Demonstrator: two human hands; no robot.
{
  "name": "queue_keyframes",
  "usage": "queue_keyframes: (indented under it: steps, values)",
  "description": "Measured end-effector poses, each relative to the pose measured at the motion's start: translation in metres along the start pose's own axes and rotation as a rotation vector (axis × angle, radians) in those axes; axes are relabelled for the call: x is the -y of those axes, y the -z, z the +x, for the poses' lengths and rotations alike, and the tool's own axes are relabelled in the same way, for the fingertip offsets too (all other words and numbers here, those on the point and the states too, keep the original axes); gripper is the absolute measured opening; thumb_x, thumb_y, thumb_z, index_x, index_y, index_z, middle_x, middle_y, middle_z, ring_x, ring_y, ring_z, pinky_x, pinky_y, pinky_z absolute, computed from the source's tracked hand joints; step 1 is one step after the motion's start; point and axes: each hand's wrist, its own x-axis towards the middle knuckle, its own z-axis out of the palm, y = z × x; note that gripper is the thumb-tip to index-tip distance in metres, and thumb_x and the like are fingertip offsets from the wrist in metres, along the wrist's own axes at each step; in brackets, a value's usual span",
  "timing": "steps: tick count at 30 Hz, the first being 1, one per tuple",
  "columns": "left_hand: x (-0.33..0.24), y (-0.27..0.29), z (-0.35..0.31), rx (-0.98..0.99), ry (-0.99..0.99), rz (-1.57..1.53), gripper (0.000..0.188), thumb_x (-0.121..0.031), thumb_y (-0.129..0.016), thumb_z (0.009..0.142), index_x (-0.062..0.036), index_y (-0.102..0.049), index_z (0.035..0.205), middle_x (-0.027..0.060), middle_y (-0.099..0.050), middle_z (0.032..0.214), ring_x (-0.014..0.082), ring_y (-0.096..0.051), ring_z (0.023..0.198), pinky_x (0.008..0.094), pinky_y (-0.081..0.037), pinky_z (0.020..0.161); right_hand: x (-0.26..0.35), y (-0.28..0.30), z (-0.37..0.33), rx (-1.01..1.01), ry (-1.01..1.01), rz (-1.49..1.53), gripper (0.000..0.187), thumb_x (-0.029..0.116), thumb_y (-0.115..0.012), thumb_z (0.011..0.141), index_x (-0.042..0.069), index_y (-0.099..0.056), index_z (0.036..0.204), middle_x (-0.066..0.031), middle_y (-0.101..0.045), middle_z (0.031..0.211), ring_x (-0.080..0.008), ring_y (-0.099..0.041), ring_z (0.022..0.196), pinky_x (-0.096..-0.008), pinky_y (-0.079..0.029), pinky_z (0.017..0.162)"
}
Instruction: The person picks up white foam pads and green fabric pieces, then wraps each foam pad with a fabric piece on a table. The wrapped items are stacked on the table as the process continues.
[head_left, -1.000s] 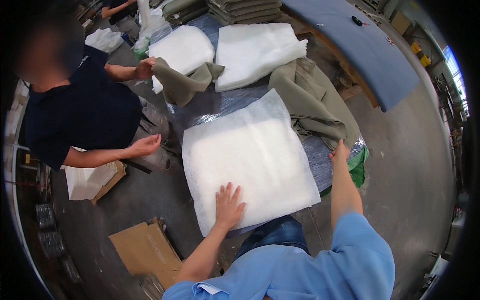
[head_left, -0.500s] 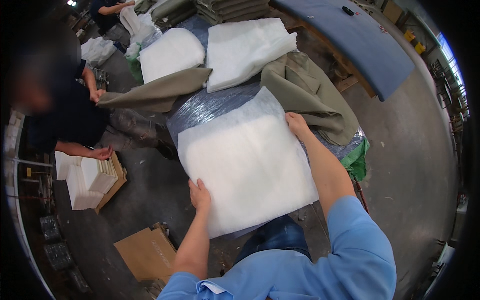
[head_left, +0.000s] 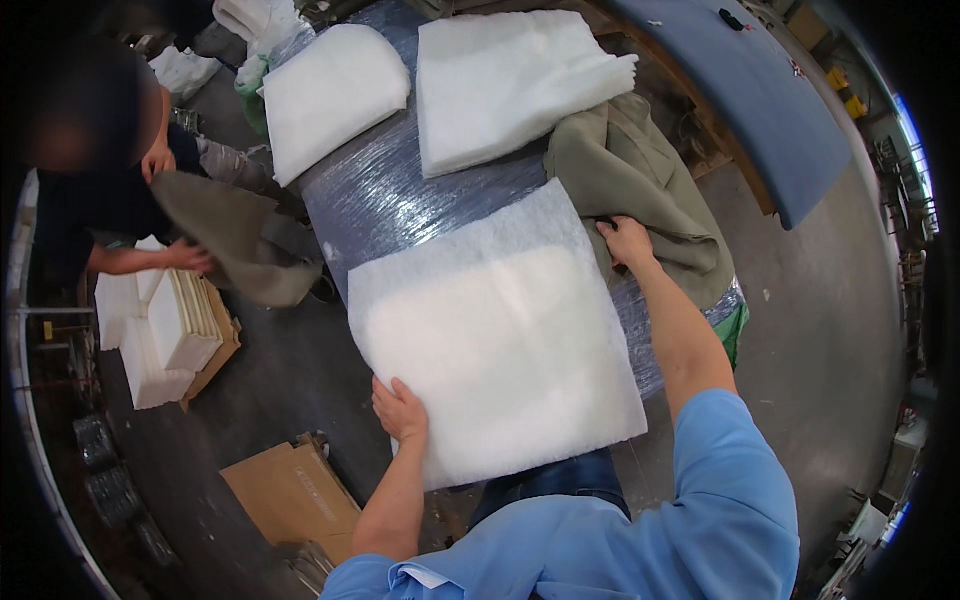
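Observation:
A sheet of white wadding [head_left: 500, 390] lies before me over a paler, thicker block whose rounded outline shows through; its thin far edge reaches past the block. My left hand [head_left: 400, 411] grips the wadding's left edge, thumb on top, the other fingers partly hidden. Beyond its right edge, my right hand [head_left: 628, 243] has its fingers curled onto a crumpled olive-green fabric cover [head_left: 650, 170]. A small dark spot shows at those fingertips; I cannot tell whether it is an object or a fold.
Two white padded pieces, one rounded [head_left: 335, 95] and one stacked [head_left: 510, 85], lie farther back on the plastic-wrapped surface [head_left: 380, 190]. At left a co-worker [head_left: 110, 190] handles olive fabric beside stacked white blocks [head_left: 180, 325]. Flattened cardboard [head_left: 290, 490] lies on the floor. A blue-topped table [head_left: 740, 100] stands at right.
My right hand has left the wadding's right edge and moved onto the olive cover. My left hand stays on the wadding. The co-worker has pulled an olive piece off the table toward the left.

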Motion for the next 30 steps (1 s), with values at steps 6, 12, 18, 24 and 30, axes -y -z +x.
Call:
queue_keyframes:
  steps: [6,12,18,24,30]
  values:
    - [0.013,0.004,0.018,0.128,0.067,-0.323,0.061,-0.043,-0.048,0.105,0.0003,-0.042,0.148,0.0253,-0.056,0.140,0.0389,-0.053,0.129,0.0449,-0.041,0.108,-0.011,0.004,-0.028,0.082,0.121,0.195,0.045,0.044,-0.061,0.100,0.002,-0.074,0.111,-0.0113,-0.073,0.086,-0.0197,-0.068,0.066,-0.0365,-0.055,0.070]
    - [-0.002,0.009,0.101,0.521,0.497,-1.152,0.081,-0.061,-0.051,0.101,0.0104,-0.051,0.140,0.0189,-0.059,0.139,0.0283,-0.061,0.121,0.0374,-0.048,0.103,-0.013,-0.035,-0.050,-0.044,0.081,0.336,0.047,0.048,-0.064,0.097,0.001,-0.067,0.090,-0.0044,-0.063,0.074,-0.0178,-0.059,0.076,-0.0360,-0.048,0.073]
    - [-0.022,-0.004,0.162,0.221,0.212,-0.558,0.073,-0.058,-0.058,0.097,0.0106,-0.066,0.121,0.0274,-0.066,0.126,0.0380,-0.063,0.117,0.0399,-0.048,0.099,0.007,-0.054,-0.036,-0.131,0.174,0.284,0.044,0.043,-0.064,0.098,0.001,-0.058,0.084,-0.0103,-0.059,0.075,-0.0198,-0.053,0.073,-0.0392,-0.045,0.071]
    - [-0.025,-0.018,0.159,0.074,0.143,-0.482,0.049,-0.042,-0.056,0.103,0.0046,-0.069,0.111,0.0167,-0.071,0.106,0.0274,-0.065,0.097,0.0391,-0.049,0.088,-0.011,-0.070,-0.029,-0.288,0.217,0.313,0.038,0.037,-0.062,0.100,0.001,-0.059,0.087,-0.0092,-0.058,0.074,-0.0200,-0.052,0.072,-0.0379,-0.045,0.071]
    - [-0.011,-0.019,0.163,0.144,0.174,-0.583,0.049,-0.042,-0.055,0.104,0.0038,-0.070,0.111,0.0152,-0.072,0.107,0.0251,-0.065,0.096,0.0396,-0.050,0.087,-0.021,-0.071,-0.020,-0.192,0.074,0.362,0.036,0.035,-0.061,0.101,0.000,-0.064,0.096,-0.0083,-0.062,0.079,-0.0188,-0.054,0.076,-0.0353,-0.046,0.076]
